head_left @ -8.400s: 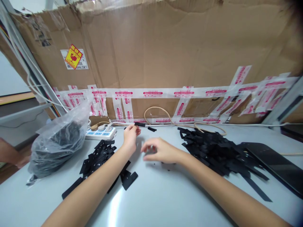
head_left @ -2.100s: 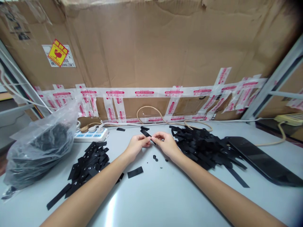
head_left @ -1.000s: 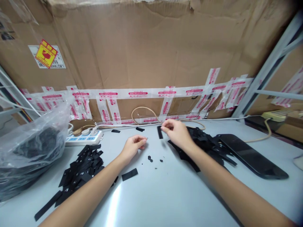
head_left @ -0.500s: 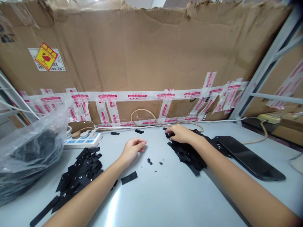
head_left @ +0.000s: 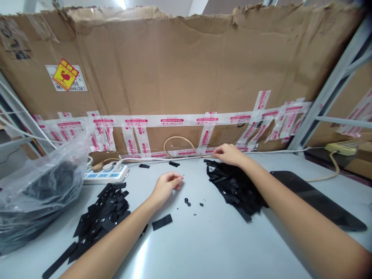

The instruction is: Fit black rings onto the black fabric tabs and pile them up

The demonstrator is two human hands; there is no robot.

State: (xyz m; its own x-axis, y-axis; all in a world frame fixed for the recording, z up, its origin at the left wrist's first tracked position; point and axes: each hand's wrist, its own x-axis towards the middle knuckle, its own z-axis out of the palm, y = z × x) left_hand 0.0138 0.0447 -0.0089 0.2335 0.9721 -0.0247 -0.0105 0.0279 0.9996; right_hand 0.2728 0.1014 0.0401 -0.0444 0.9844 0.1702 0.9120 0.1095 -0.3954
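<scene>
On the left, punched black strips (head_left: 100,207) lie heaped on the desk (head_left: 203,248); my left hand (head_left: 167,188) rests loosely curled and empty near a loose strip (head_left: 162,222) (small black rings (head_left: 187,202) lie just right of it), and my right hand (head_left: 229,154), fingers together, holds nothing, just past the far edge of the right heap (head_left: 235,190).

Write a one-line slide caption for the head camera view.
Left hand near small black rings, right hand beside a heap of black strips.
</scene>
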